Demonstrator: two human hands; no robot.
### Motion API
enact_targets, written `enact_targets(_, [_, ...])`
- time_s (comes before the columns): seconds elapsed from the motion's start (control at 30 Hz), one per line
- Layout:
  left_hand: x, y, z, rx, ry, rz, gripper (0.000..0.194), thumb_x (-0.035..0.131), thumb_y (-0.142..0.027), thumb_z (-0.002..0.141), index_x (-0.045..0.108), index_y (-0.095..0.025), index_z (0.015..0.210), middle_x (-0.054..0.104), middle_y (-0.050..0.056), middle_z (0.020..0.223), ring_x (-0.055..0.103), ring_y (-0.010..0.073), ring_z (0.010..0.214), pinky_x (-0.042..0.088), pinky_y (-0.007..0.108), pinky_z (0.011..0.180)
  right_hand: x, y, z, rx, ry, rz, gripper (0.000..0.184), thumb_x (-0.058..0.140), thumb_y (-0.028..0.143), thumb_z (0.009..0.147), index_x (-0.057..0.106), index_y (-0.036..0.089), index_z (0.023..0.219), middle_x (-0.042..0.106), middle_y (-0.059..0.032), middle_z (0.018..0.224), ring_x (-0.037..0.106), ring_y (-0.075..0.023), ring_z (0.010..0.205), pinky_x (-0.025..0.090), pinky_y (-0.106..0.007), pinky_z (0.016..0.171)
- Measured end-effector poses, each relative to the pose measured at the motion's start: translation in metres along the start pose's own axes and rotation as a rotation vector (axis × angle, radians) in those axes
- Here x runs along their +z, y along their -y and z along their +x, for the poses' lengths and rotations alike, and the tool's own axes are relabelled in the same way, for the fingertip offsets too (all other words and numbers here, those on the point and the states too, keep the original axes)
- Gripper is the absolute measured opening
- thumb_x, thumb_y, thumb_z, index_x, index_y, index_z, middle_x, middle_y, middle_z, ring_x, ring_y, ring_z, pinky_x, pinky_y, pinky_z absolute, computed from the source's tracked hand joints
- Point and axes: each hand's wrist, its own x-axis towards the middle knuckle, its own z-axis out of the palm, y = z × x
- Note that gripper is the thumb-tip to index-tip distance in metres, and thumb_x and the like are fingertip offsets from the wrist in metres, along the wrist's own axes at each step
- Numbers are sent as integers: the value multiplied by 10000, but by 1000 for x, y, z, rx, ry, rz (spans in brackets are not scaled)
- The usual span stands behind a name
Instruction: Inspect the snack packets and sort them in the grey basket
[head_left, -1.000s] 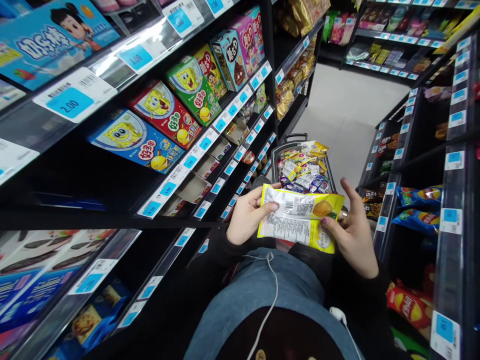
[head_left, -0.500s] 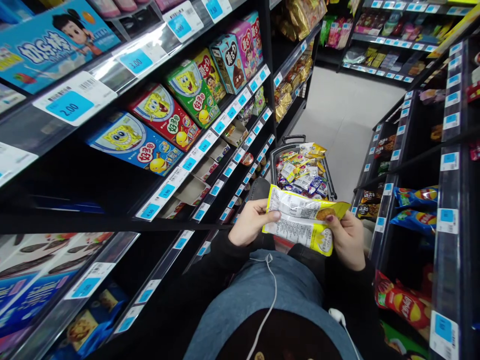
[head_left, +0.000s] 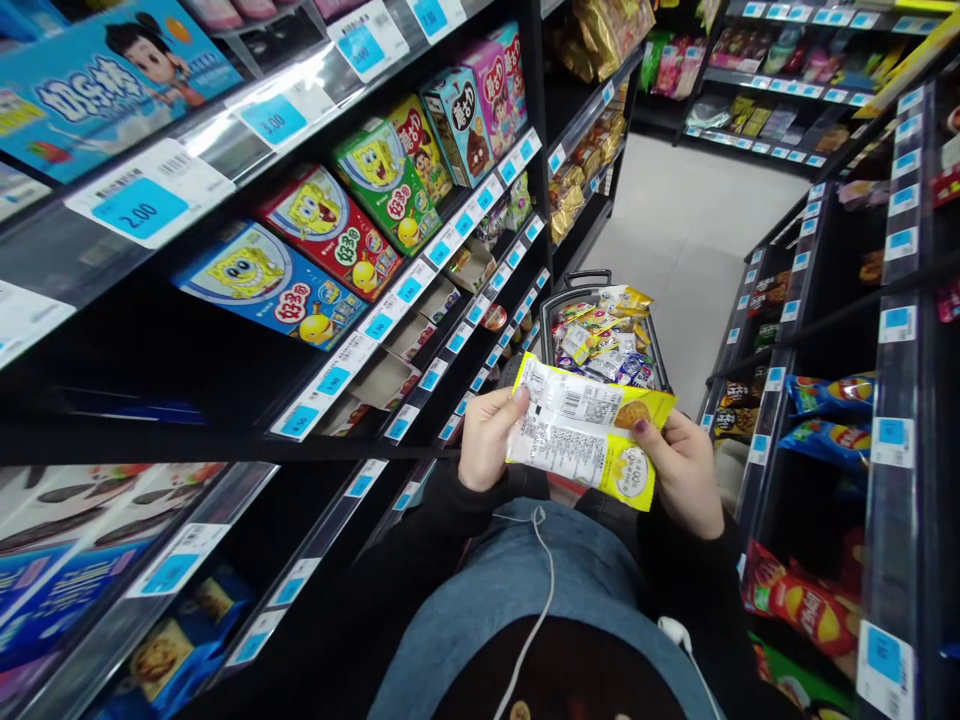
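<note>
A yellow and white snack packet (head_left: 585, 435) is held flat in front of my body, printed back side up with a barcode. My left hand (head_left: 487, 440) grips its left end, thumb on top. My right hand (head_left: 686, 470) grips its right end, thumb pressed on the packet. Just beyond the packet stands a black shopping basket (head_left: 555, 300) filled with several small snack packets.
Black shelves on the left carry cartoon snack boxes (head_left: 330, 225) and blue price tags. On the right, another shelf unit holds chip bags (head_left: 836, 390) and a red bag (head_left: 799, 600) low down. A pale floor aisle (head_left: 690, 230) runs ahead. White earphone cable (head_left: 540, 600) hangs over my clothes.
My right hand's fingers, spread a second ago, have closed on the packet. The packet has shifted slightly left and closer in.
</note>
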Motion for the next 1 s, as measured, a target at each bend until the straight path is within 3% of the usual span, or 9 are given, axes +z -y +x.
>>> enact_targets(0.1, [-8, -1, 3, 156, -28, 206, 459, 659, -517, 662, 541, -119, 468, 406, -16, 447, 358, 78, 457, 249, 225, 445, -1, 5, 2, -35, -5, -51, 257, 645, 410, 737, 649, 189, 869, 726, -60, 837, 683, -212, 685, 574, -319, 578])
enact_targets(0.17, [-10, -3, 4, 167, -21, 255, 458, 654, -513, 670, 535, -119, 466, 389, -19, 446, 339, 74, 453, 235, 229, 445, -1, 7, 3, -47, -12, -71, 249, 647, 408, 735, 653, 192, 859, 727, -56, 830, 685, -213, 697, 576, -317, 583])
enact_targets(0.33, [-6, -4, 6, 6, 23, 60, 449, 670, -542, 637, 599, -109, 541, 513, 0, 485, 413, 90, 458, 289, 220, 449, -2, 4, 4, -23, -4, -52, 253, 655, 392, 735, 647, 195, 894, 726, -56, 878, 684, -207, 686, 573, -314, 586])
enact_targets(0.57, [3, -5, 11, -238, 73, -197, 390, 738, -470, 578, 668, -93, 649, 639, 52, 570, 575, 160, 514, 427, 258, 518, 4, 1, 8, 139, 24, 170, 308, 672, 403, 715, 632, 193, 937, 721, -79, 923, 692, -240, 758, 576, -373, 647])
enact_targets(0.8, [-1, 3, 24, -339, 135, -166, 380, 779, -430, 526, 663, -77, 603, 647, 62, 559, 586, 151, 492, 439, 244, 520, 12, -1, 17, 172, 74, 235, 373, 656, 477, 703, 644, 170, 914, 724, -92, 882, 686, -244, 789, 563, -371, 678])
enact_targets(0.9, [-3, 3, 25, -323, 162, -126, 393, 754, -459, 555, 671, -81, 622, 648, 55, 566, 581, 148, 497, 440, 246, 522, 8, -7, 16, 110, 47, 171, 338, 611, 453, 754, 636, 178, 949, 722, -79, 886, 682, -212, 725, 555, -333, 629])
enact_targets(1.0, [-9, 2, 25, -178, 189, 17, 380, 713, -475, 611, 675, -96, 606, 636, 30, 554, 556, 130, 493, 419, 228, 500, -1, -7, 13, -116, -51, -85, 244, 614, 396, 765, 658, 195, 897, 723, -42, 814, 658, -168, 617, 525, -272, 542])
